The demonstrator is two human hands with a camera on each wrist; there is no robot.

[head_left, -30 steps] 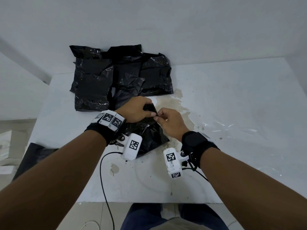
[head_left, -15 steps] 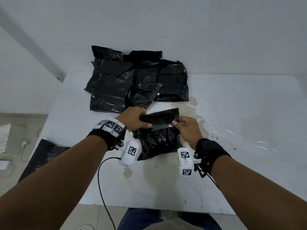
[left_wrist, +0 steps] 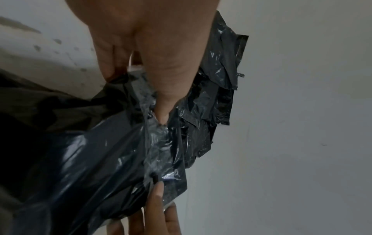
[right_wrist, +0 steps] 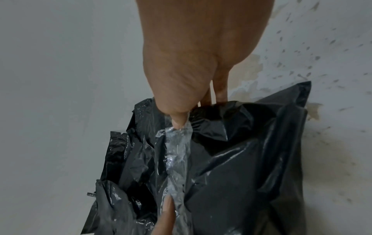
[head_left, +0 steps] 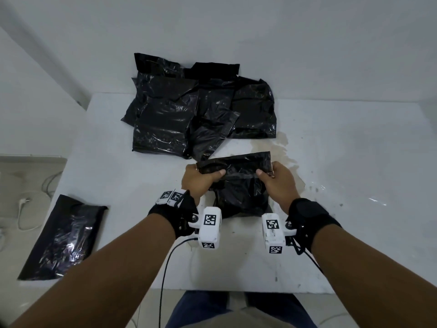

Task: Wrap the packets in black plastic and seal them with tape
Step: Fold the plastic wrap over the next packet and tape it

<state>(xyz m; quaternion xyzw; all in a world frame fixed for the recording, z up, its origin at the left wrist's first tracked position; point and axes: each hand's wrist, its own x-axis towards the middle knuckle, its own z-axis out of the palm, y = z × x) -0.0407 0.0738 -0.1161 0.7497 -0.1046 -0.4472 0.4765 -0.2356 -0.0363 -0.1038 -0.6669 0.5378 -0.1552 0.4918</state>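
Head view: the left hand [head_left: 201, 178] and the right hand [head_left: 277, 179] each pinch one end of the upper flap of a black plastic packet [head_left: 238, 185] that stands on the near middle of the white table [head_left: 354, 185]. The hands are apart, the left at the flap's left end and the right at its right end, with thumbs on the near face and fingers behind. The flap is stretched level between them, and the packet's bulk hangs below, its lower edge near the two white wrist cameras.

Wrist views: a strip of clear tape [right_wrist: 178, 159] runs along the wrinkled flap from the right thumb to the left thumb. In the left wrist view the left thumb presses into the crinkled tape [left_wrist: 159, 143], and the tip of the right thumb shows at the lower edge of the frame.

A heap of wrapped black packets [head_left: 201, 114] lies at the far edge of the table, against the white wall, just beyond the held packet. One further black packet [head_left: 66, 235] lies apart at the table's near left corner. Brownish stains [head_left: 279, 150] mark the tabletop beside the right hand. White cables [head_left: 30, 209] lie on the floor to the left of the table.
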